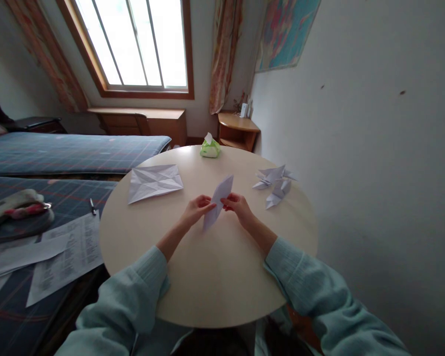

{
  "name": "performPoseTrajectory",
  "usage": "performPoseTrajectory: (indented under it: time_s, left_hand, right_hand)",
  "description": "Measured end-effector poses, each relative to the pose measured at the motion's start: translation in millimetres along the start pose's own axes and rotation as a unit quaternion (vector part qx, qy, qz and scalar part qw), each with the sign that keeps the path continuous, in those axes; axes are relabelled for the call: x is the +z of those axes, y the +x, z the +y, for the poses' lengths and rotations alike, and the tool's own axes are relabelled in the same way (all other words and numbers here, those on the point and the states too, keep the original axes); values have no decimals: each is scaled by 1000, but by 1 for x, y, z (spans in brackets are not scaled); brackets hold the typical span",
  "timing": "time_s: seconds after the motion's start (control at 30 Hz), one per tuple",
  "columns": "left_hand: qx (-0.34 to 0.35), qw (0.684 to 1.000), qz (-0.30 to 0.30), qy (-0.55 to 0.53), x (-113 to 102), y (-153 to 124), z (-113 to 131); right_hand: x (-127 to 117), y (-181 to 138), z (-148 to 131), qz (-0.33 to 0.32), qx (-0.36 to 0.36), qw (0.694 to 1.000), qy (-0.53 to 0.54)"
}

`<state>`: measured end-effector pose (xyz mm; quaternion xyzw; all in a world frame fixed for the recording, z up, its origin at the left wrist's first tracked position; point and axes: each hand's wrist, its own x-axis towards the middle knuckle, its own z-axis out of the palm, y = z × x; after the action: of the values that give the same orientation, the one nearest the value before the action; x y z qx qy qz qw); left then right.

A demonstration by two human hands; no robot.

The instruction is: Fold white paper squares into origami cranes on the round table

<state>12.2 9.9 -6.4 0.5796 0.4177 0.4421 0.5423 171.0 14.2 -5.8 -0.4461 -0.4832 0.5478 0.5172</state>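
Above the middle of the round table (215,291), a folded white paper (219,194) is held up at a slant, long and narrow with pointed ends. My left hand (197,209) pinches its left edge between thumb and fingers. On the other edge, my right hand (239,205) grips the paper the same way. A creased sheet of white paper (155,182) lies flat on the table to the left. Several folded paper figures (276,178) with pointed wings sit on the right side.
A green tissue pack (209,148) stands at the table's far edge. At left, a bed (74,195) carries printed sheets (68,252), a pen (92,206) and a bag-like item (18,211). The wall (374,173) runs close along the right.
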Motion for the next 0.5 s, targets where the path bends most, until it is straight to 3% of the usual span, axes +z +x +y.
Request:
performPoseTrajectory:
  time_s: [0.1,0.23,0.3,0.4,0.5]
  left_hand:
    - [28,995,18,90,-3,1,-4]
    - [139,941,251,182,-7,1,-5]
    - [173,925,292,169,-9,1,-1]
    - [161,967,176,95,-6,0,3]
    - [107,992,50,38,-2,-1,3]
  right_hand:
    - [-3,1,-4,75,-26,996,42]
    - [-4,1,-8,119,-59,987,91]
    - [-3,1,-8,139,-72,983,93]
    - [-2,1,-6,144,-76,984,72]
    - [-1,1,-5,76,-76,994,28]
